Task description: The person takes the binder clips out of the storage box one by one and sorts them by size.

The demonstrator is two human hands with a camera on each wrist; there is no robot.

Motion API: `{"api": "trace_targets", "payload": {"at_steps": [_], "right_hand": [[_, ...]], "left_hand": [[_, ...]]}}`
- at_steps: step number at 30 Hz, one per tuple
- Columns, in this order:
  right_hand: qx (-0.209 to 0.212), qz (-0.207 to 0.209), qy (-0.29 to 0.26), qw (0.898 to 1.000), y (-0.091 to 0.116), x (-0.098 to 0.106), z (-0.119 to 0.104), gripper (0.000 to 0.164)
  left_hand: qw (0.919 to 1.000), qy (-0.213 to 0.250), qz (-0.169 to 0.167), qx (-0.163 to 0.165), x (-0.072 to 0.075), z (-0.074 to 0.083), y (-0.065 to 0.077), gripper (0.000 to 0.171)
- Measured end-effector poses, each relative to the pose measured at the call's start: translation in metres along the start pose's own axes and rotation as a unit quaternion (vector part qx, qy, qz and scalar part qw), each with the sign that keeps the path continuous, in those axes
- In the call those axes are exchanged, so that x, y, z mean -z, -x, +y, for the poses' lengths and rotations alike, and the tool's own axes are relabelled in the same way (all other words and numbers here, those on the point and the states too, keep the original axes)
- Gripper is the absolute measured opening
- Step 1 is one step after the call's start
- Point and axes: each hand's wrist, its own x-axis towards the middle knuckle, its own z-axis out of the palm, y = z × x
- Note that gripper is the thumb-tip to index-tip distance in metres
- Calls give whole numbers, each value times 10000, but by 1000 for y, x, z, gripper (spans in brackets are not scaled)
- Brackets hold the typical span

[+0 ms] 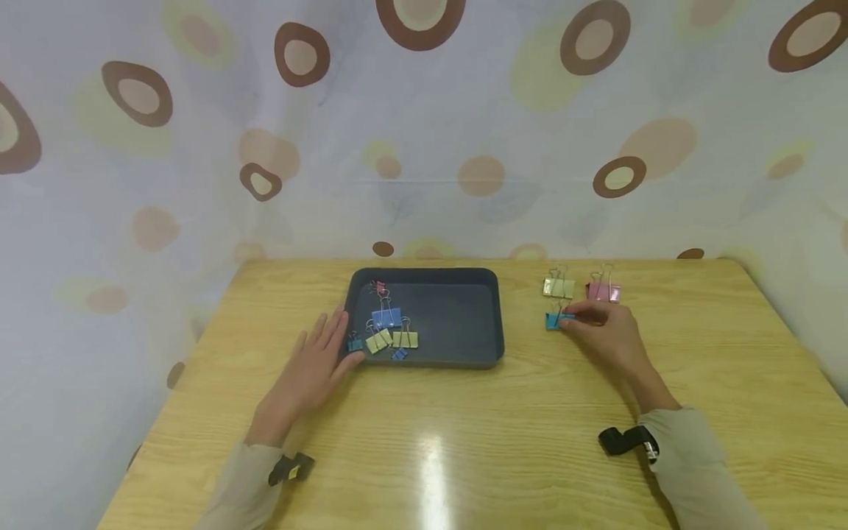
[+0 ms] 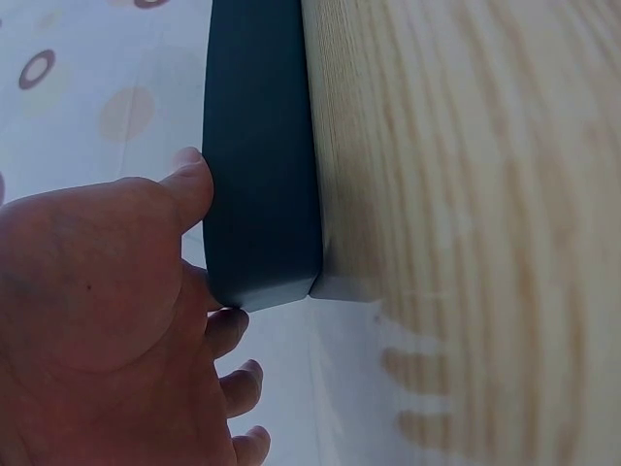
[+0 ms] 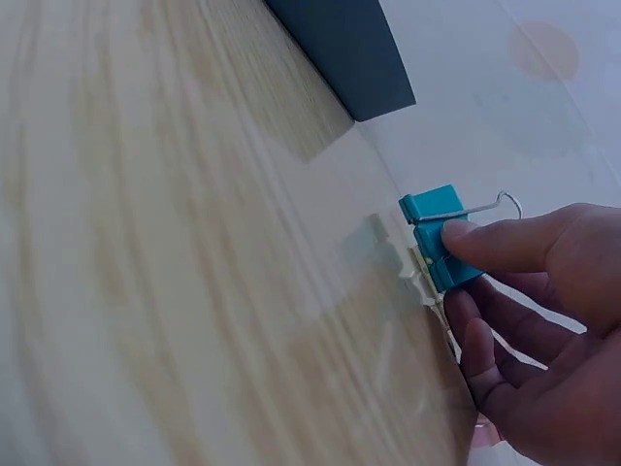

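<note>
On the table [image 1: 530,442], the tray [image 1: 457,316] holds six clips [image 1: 387,319] from 7 to 10 o'clock, with the left hand [image 1: 314,372] at 8 and, off at 3 o'clock, a seventh clip [image 1: 552,322] in the right hand [image 1: 611,340], an eighth clip [image 1: 559,288] at that one's 12 o'clock, a ninth clip [image 1: 604,293] at its 2.

The head view looks forward and down from above, taking in tabletop [image 1: 430,412], patterned backdrop [image 1: 424,147] and both hands. The wrist views sit close and low (both rolled sideways): one faces the tray [image 1: 457,316] past the left hand [image 1: 310,372], the other the teal clip [image 3: 458,272] at the right hand [image 1: 612,340]. All share the tray.
</note>
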Motion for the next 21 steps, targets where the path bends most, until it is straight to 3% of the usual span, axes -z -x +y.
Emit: {"api": "trace_targets", "payload": {"at_steps": [11,21], "right_hand": [[341,35,368,9987,-3,-4,1,29],[75,-93,425,9990,-2,1,-1,35]], "left_hand": [[10000,58,27,-16,0,0,0,78],[10000,48,23,9,-2,-1,0,79]]}}
